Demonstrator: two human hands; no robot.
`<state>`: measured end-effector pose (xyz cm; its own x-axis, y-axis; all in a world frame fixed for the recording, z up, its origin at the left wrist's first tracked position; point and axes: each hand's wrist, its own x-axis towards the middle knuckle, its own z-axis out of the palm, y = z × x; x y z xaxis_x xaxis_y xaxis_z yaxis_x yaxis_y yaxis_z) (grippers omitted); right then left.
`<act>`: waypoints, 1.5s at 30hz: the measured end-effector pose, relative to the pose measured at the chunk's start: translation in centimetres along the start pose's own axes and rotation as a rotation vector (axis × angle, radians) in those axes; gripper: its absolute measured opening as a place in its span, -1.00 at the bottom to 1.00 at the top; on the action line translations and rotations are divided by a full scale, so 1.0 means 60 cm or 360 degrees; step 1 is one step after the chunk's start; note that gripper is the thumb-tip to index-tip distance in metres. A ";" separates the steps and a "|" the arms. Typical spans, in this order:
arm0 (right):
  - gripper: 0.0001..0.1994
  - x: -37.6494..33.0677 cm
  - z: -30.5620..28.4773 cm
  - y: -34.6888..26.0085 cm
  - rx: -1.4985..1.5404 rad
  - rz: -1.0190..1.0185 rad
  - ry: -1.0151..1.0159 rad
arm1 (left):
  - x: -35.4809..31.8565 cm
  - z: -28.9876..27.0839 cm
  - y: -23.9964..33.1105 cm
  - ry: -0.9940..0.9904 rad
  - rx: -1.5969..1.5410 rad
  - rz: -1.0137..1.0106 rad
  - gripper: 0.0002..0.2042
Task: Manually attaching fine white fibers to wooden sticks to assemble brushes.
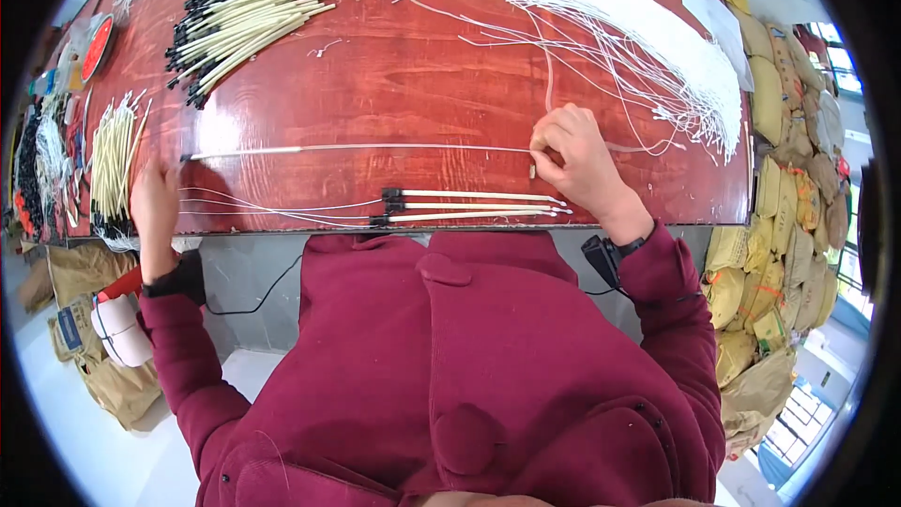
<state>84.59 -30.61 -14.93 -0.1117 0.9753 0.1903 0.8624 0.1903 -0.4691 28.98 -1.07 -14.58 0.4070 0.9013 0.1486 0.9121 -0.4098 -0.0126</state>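
So, stretching 1 long thin white wire straight across the middle of the red-brown table, probably to keep it taut and flat. Pinching its right end with the right hand, fingers curled closed around it just right of centre frame. Pressing down near the other end with the left hand at the left edge of the frame, fingers looking flattened on the tabletop; not possible to tell whether actually gripping the wire there. Lying just below, near the table's front edge, 2 cream sleeved pieces with black ends, seemingly parked close for easy reach. Sitting at upper left, a big heap of the same cream tubes; spreading across upper right, a loose fan of white wires. Stacking up along the far right, yellowish sacks.
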 end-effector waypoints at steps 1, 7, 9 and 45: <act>-0.79 -0.008 -0.003 -0.001 0.0017 -0.0007 -0.0005 | -0.008 -0.004 -0.002 -0.0008 0.0014 -0.0010 -0.78; -0.67 0.017 -0.014 -0.034 -0.0018 -0.0013 0.0111 | -0.021 -0.039 0.108 -0.0174 -0.0931 0.0212 -0.81; -0.61 0.054 -0.003 -0.047 -0.0020 -0.0101 0.0162 | -0.007 -0.096 0.205 -0.0366 -0.1613 0.0064 -0.87; -0.83 0.067 0.044 -0.073 0.0150 -0.0291 0.0016 | 0.008 -0.065 0.146 0.0153 -0.0028 -0.0047 -0.79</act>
<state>79.07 -27.23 -14.39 -0.2569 0.9226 0.2879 0.7782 0.3741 -0.5045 36.95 -4.77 -10.75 0.3726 0.8956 0.2429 0.9222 -0.3865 0.0103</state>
